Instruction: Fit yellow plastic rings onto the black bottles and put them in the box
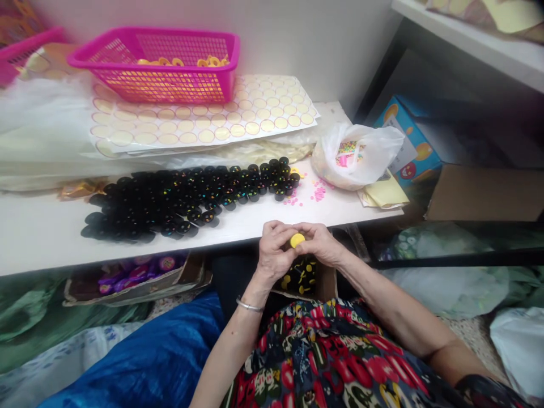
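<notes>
My left hand [274,252] and my right hand [321,243] meet just below the white table's front edge [238,235]. Both are closed around one small yellow cap [297,239], fingertips pinching it from either side. Whatever sits under the cap is hidden by my fingers. On the table behind them lies a long cluster of several small black tubes [187,198] standing upright, with coloured specks inside. A box of black and yellow pieces [301,277] sits directly below my hands.
A pink basket [161,65] with yellow rings rests on sheets of round stickers [204,119]. A white plastic bag [357,153] and pink beads [318,192] lie at the table's right end. Shelving, a blue box [414,141] and a cardboard box [484,192] stand to the right.
</notes>
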A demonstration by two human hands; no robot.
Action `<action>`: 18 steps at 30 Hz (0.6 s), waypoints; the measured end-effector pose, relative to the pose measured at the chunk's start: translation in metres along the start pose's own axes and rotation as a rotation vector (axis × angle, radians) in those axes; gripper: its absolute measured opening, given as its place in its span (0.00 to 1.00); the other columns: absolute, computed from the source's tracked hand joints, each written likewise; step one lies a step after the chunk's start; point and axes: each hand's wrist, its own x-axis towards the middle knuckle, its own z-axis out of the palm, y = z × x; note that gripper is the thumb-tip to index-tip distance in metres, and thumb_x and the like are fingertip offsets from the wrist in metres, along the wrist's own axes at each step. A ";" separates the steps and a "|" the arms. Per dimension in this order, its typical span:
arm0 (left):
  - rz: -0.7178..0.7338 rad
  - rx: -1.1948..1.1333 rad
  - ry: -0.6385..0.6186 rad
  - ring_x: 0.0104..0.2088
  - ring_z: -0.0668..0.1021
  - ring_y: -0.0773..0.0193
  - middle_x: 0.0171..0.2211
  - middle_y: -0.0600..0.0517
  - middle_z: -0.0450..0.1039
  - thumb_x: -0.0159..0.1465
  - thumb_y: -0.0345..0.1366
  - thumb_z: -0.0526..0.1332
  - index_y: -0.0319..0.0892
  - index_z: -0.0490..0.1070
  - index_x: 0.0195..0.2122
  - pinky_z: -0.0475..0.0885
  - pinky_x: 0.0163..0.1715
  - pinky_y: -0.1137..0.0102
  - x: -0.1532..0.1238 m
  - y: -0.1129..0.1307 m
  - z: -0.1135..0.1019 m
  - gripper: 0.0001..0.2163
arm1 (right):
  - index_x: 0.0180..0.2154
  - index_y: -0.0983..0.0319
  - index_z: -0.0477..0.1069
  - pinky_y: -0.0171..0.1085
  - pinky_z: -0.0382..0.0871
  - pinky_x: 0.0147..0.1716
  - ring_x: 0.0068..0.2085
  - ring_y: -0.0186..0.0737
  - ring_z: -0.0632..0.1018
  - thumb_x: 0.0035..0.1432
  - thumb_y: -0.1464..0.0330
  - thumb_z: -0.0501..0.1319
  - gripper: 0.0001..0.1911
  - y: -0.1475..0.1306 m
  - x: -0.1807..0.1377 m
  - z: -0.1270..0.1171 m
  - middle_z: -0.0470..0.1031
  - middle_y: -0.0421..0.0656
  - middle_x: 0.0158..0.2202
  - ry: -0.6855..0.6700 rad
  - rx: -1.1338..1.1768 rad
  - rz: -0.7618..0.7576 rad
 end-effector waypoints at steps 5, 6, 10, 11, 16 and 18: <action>-0.042 -0.033 -0.010 0.38 0.67 0.59 0.30 0.50 0.75 0.49 0.33 0.66 0.43 0.75 0.31 0.66 0.40 0.64 0.000 0.000 -0.004 0.07 | 0.38 0.64 0.71 0.32 0.68 0.30 0.34 0.33 0.72 0.33 0.69 0.72 0.25 -0.003 -0.001 -0.001 0.72 0.40 0.34 -0.077 0.070 0.091; -0.034 -0.018 -0.026 0.38 0.68 0.60 0.29 0.51 0.75 0.49 0.33 0.66 0.44 0.75 0.30 0.66 0.40 0.63 0.000 0.001 -0.004 0.07 | 0.37 0.64 0.71 0.32 0.68 0.29 0.32 0.33 0.72 0.35 0.67 0.71 0.23 -0.004 -0.001 0.000 0.72 0.40 0.33 -0.070 0.071 0.104; 0.058 0.054 -0.047 0.36 0.69 0.61 0.30 0.51 0.75 0.50 0.28 0.61 0.43 0.74 0.30 0.64 0.43 0.62 -0.001 0.004 -0.002 0.07 | 0.34 0.66 0.72 0.30 0.65 0.28 0.28 0.30 0.71 0.34 0.68 0.71 0.21 -0.001 0.002 0.007 0.72 0.39 0.28 -0.029 0.084 0.111; 0.077 0.062 -0.047 0.35 0.70 0.62 0.30 0.52 0.75 0.50 0.27 0.60 0.43 0.74 0.30 0.64 0.43 0.61 -0.002 0.003 -0.001 0.07 | 0.33 0.67 0.72 0.30 0.64 0.27 0.27 0.29 0.70 0.34 0.67 0.71 0.20 0.001 0.003 0.008 0.71 0.39 0.26 -0.009 0.091 0.108; 0.064 0.060 -0.074 0.34 0.70 0.61 0.28 0.52 0.74 0.49 0.27 0.61 0.43 0.74 0.29 0.65 0.42 0.61 -0.010 -0.006 0.000 0.07 | 0.33 0.67 0.73 0.31 0.62 0.26 0.26 0.29 0.68 0.38 0.64 0.68 0.18 0.007 0.003 0.006 0.70 0.38 0.26 -0.053 0.020 0.164; 0.040 0.024 -0.226 0.36 0.70 0.60 0.28 0.51 0.74 0.47 0.27 0.63 0.44 0.74 0.30 0.66 0.41 0.62 -0.011 -0.009 -0.011 0.09 | 0.34 0.66 0.73 0.31 0.61 0.27 0.28 0.30 0.69 0.35 0.66 0.68 0.19 0.008 0.003 0.002 0.70 0.38 0.27 -0.184 -0.118 0.197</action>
